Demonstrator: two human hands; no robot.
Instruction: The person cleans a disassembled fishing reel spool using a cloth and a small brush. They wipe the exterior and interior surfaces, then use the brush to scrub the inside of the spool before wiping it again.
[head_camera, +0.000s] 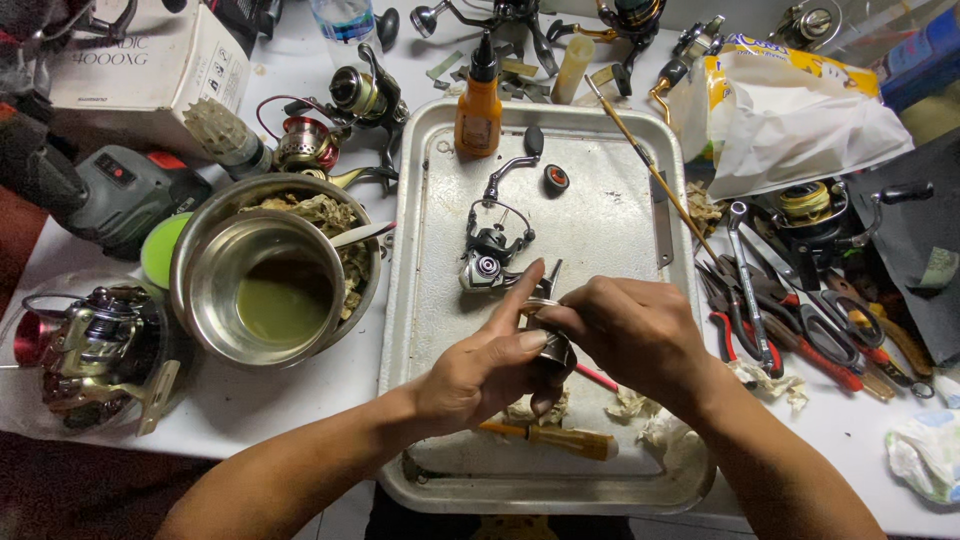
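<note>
Both hands meet over the middle of a dented metal tray (430, 300) on the white worktop (250, 400). The left hand (490, 365) cradles a small round metal reel part (553, 345) from below, its fingers (525, 290) curled about it with the forefinger stretched up past it; the right hand (635, 335) comes in from the other side, fingers closed on the top of the same part. The hands hide most of it, so its exact shape cannot be made out.

Just behind the hands, on the tray, lies a stripped spinning reel body (490, 255) with its crank handle (512, 165) reaching toward the far rim, and a little round black cap (556, 178) beside that. An orange bottle with a black nozzle (478, 105) stands at the tray's far edge. Under the wrists lie a yellow-handled screwdriver (560, 440) and crumpled bits of tissue (650, 420).

To the left, close against the tray, sits a steel bowl (262, 290) holding greenish liquid, nested in a larger bowl with rags. Further left, another reel (95, 350) sits in a clear tub. To the right, pliers and scissors with red grips (800, 335) crowd the worktop, with a white plastic bag (800, 125) beyond them.
</note>
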